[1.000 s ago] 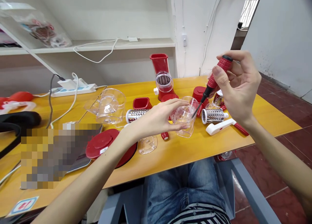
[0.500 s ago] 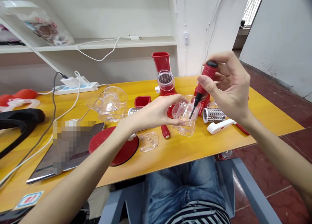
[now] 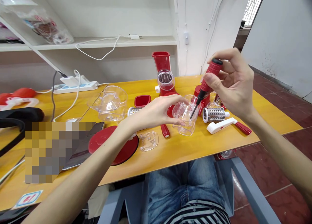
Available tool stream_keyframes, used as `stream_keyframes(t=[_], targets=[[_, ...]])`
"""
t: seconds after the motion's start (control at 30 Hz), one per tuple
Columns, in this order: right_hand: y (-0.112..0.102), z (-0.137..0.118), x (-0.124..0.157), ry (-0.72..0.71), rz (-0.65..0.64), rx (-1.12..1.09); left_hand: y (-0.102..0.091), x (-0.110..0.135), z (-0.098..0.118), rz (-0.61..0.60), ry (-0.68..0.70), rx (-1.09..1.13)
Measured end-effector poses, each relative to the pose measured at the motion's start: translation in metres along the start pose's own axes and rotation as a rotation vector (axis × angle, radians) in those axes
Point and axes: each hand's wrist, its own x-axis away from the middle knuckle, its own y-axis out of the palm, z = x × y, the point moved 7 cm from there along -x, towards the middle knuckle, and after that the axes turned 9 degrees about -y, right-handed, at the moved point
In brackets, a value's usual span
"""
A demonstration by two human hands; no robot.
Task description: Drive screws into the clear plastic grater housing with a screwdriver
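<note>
The left hand point(image 3: 162, 111) holds a clear plastic cup point(image 3: 184, 129) at the middle of the desk point(image 3: 207, 147), fingers partly curled around its left side — the right hand point(image 3: 235, 84) pinches a red screwdriver point(image 3: 211, 73), tip down at the cup. A grater drum point(image 3: 214, 115) lies just right.

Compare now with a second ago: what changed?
The right hand moved slightly left, standing the screwdriver steeper at the clear cup. Nothing was taken up or let go. The left hand still holds the clear cup; the red grater and white-and-red crank stayed put.
</note>
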Motion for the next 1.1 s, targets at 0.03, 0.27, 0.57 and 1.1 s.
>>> stream_keyframes(t=[0.03,0.27,0.57,1.1], targets=[[0.002,0.001,-0.001,0.001,-0.029,-0.005,0.000,0.000,0.001,0.003,0.002,0.001],[0.016,-0.003,-0.010,-0.036,-0.158,-0.072,0.000,0.000,0.000,0.017,0.020,-0.016],[0.024,-0.013,-0.016,-0.050,-0.268,-0.113,0.000,-0.001,-0.002,0.048,0.039,-0.034],[0.033,-0.023,-0.031,0.015,-0.722,-0.200,0.000,-0.002,-0.003,0.035,0.028,-0.025]])
